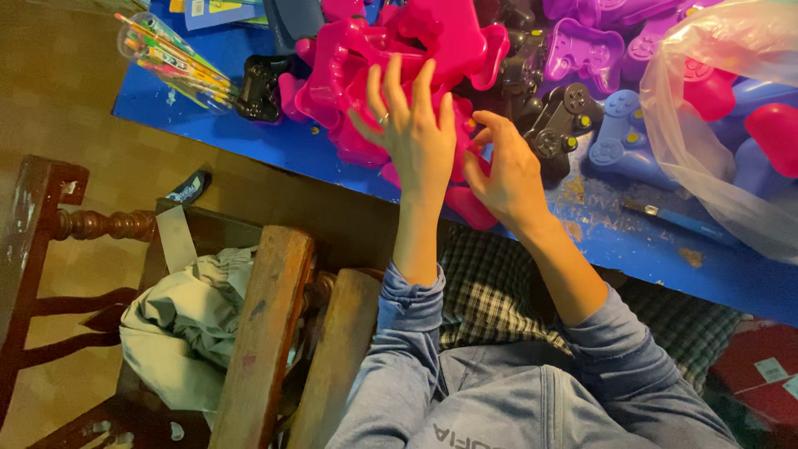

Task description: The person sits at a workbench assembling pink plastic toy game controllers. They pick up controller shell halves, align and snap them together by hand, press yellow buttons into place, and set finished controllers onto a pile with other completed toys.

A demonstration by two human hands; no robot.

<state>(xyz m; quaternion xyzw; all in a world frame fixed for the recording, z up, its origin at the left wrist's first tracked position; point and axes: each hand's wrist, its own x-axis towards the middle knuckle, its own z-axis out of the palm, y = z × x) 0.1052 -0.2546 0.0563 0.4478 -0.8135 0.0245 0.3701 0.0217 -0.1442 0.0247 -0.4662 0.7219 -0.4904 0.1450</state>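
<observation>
A heap of bright pink plastic game-controller shells lies on the blue table. My left hand rests flat against the heap with its fingers spread and a ring on one finger. My right hand sits just beside it, thumb and fingers pinched on one pink controller shell at the table's near edge. Both sleeves are light blue.
Black controllers, purple ones and blue ones lie behind the heap. A clear plastic bag holds more shells at the right. A clear cup of coloured pens, a blue-handled tool, and a wooden chair with a crumpled cloth are nearby.
</observation>
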